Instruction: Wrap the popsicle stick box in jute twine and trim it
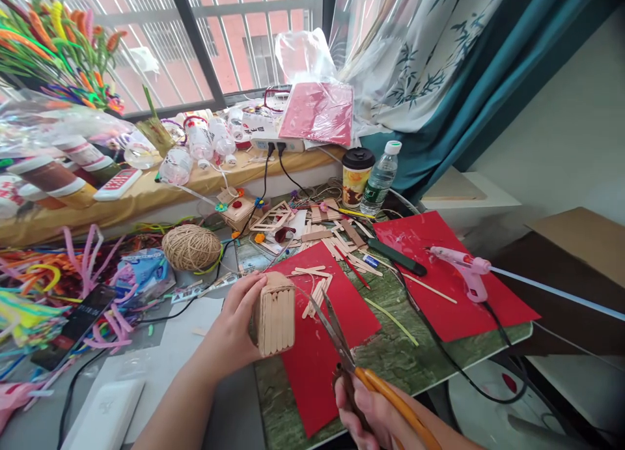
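The left hand (241, 323) is closed around a small box (277, 314) faced with wooden sticks, holding it tilted above the near red sheet (312, 398), while the right hand (366, 411) grips orange-handled scissors (349, 359), blades parted and pointing toward the box. Loose craft sticks (319, 294) lie on that sheet, with a ball of twine (192, 247) beyond the left hand and a pink glue gun (461, 261) on another red sheet (424, 241) at the right of the tabletop (400, 372).
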### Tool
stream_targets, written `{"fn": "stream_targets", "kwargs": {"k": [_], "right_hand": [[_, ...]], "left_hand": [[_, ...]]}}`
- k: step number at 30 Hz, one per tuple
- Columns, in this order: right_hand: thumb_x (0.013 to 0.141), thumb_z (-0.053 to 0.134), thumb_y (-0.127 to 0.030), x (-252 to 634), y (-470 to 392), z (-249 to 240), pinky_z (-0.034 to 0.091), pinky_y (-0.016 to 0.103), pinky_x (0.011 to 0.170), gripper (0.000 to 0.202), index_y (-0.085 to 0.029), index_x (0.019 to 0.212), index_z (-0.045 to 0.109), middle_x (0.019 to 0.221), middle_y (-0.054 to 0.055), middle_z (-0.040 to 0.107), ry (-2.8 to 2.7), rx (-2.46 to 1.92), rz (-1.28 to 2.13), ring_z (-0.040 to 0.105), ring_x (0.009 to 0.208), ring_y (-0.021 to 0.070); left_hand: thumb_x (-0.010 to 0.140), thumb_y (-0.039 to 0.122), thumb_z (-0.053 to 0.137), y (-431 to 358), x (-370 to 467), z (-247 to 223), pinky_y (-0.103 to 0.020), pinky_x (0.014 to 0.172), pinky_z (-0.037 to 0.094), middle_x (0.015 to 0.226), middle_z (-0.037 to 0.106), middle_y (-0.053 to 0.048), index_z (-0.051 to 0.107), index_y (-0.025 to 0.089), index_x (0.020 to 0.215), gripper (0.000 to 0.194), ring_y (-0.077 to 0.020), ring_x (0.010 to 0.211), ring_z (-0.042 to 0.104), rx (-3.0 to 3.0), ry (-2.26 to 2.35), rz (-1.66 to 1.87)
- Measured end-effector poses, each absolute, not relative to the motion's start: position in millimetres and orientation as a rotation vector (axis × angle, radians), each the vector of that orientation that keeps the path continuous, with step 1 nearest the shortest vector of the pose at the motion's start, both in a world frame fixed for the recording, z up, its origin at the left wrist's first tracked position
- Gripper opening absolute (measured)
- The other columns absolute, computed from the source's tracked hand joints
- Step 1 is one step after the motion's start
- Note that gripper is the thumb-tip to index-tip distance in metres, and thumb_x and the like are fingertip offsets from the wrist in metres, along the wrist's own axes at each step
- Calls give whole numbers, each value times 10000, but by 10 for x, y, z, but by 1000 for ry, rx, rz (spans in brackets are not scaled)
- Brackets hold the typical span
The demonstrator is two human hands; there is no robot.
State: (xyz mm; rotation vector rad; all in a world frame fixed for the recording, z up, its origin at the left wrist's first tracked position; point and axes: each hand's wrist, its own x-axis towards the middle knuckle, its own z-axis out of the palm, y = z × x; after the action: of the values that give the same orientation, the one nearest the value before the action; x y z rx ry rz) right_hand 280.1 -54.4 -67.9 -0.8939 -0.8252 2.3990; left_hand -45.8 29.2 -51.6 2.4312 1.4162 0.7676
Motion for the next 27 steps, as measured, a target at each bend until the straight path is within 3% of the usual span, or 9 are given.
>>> {"fn": "stream_targets", "kwargs": {"k": [4, 9, 15, 21, 27], "right_hand": [[779, 698, -872, 2646, -423, -664, 296, 207, 468, 691, -227, 950, 515, 710, -84, 446, -882, -1088, 2285, 296, 495, 48], [693, 706, -921, 2493, -332, -608, 312, 210, 486, 757, -225, 920, 512, 712, -81, 453, -948, -1170, 2267, 335, 518, 53], [879, 646, -822, 2393, -321, -724, 336, 248, 571, 605, -238, 987, 534, 728, -72, 436, -1079, -1151, 2112, 365, 589, 92], [886, 609, -857, 2342, -243, -762, 378, 267, 616, 621, -244, 949, 528, 742, -55, 440, -1232, -1242, 1959, 396, 657, 126], [893, 620, -843, 2321, -222, -743, 339, 261, 576, 606, -252, 891, 483, 710, -65, 402, -1208, -1251, 1945, 365, 630, 120]], "left_hand": [[773, 450, 917, 284, -441, -518, -637, 1246, 412, 1654, 351, -237, 190, 265, 1702, 1193, -443, 1559, 386, 2454, 1419, 788], [778, 411, 906, 278, -424, -531, -650, 1246, 401, 1641, 365, -238, 184, 268, 1705, 1184, -452, 1560, 381, 2526, 1388, 776], [780, 430, 893, 286, -403, -494, -655, 1229, 410, 1601, 409, -228, 208, 272, 1702, 1160, -460, 1542, 391, 2595, 1354, 782], [821, 363, 852, 272, -401, -452, -657, 1227, 393, 1578, 438, -212, 190, 293, 1708, 1109, -453, 1540, 370, 2664, 1328, 743], [842, 357, 837, 245, -387, -383, -638, 1205, 413, 1548, 477, -206, 199, 305, 1714, 1082, -449, 1505, 398, 2728, 1375, 715]]}}
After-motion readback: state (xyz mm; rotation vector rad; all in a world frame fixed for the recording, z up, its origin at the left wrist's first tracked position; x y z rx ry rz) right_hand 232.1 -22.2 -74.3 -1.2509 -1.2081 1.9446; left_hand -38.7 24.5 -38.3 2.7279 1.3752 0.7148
